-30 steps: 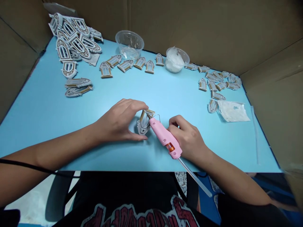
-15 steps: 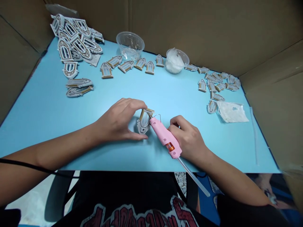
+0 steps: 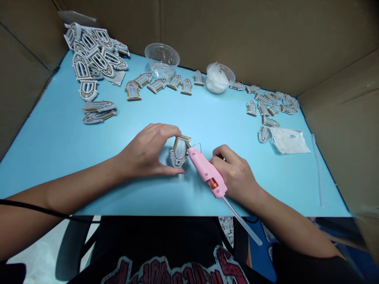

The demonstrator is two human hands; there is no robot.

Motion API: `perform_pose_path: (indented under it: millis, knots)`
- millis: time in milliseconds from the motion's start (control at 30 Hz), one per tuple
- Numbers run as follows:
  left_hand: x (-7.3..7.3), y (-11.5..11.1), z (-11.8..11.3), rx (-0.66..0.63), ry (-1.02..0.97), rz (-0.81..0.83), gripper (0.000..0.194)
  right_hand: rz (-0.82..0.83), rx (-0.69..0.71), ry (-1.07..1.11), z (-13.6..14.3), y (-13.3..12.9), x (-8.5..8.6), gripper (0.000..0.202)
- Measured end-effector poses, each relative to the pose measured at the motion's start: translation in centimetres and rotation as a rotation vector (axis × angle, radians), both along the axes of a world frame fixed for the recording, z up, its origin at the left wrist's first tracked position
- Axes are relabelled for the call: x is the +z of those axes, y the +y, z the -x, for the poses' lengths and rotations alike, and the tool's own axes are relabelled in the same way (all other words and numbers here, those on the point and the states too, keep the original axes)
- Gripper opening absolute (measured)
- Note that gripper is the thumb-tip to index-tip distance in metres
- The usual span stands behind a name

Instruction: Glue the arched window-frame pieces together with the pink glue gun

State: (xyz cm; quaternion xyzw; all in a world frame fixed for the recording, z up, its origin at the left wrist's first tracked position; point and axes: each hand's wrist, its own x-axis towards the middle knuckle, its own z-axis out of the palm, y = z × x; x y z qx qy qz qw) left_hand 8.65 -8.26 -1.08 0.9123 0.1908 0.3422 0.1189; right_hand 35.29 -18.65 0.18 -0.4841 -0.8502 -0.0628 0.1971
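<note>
Between the thumb and fingers of my left hand (image 3: 148,152) is a small white and gold window-shaped piece (image 3: 180,152), its flat gold end up and its pointed end toward me. My right hand (image 3: 235,171) is wrapped round a pink glue gun (image 3: 207,171). The gun's metal tip is at the upper right part of the piece; whether it touches cannot be made out. A clear glue stick (image 3: 242,221) sticks out of the gun's rear, over the table's front edge.
Larger window pieces (image 3: 99,61) are piled at the back left, with two more (image 3: 99,111) nearer. Small pieces (image 3: 133,90) line the back. Tubs (image 3: 162,59) (image 3: 217,81) stand behind. At right lie more pieces (image 3: 274,109), a white packet (image 3: 290,141) and a clear stick (image 3: 318,169).
The piece in my left hand has tilted slightly, and the gun's tip sits a little nearer its edge. The view has shifted slightly. A person's hand at the lower right has moved and blurred.
</note>
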Motion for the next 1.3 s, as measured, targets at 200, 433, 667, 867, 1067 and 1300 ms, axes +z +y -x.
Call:
perform_pose_path:
  millis: [200,433,667,867,1067,1300]
  knots:
    - [-0.06,-0.03,0.03,0.016,0.019,0.001,0.067,0.005,-0.004,-0.003,-0.04,-0.02,0.02,0.025]
    - [0.06,-0.04,-0.08,-0.012,-0.022,-0.059,0.07,-0.018,0.004,-0.007,-0.12,0.08,-0.05,0.025]
    - [0.03,-0.02,-0.04,-0.009,-0.03,-0.054,0.071,-0.031,0.007,-0.011,-0.05,0.14,0.02,0.025]
    - [-0.1,0.17,-0.16,-0.026,-0.058,-0.084,0.072,-0.037,0.003,-0.02,-0.12,0.11,0.06,0.025]
    - [-0.3,0.24,-0.16,-0.028,-0.063,-0.127,0.069,-0.005,0.006,-0.016,-0.08,0.11,-0.08,0.019]
    - [-0.19,0.07,-0.23,-0.046,-0.011,-0.125,0.06,0.009,-0.037,-0.1,0.22,-0.03,-0.06,0.02]
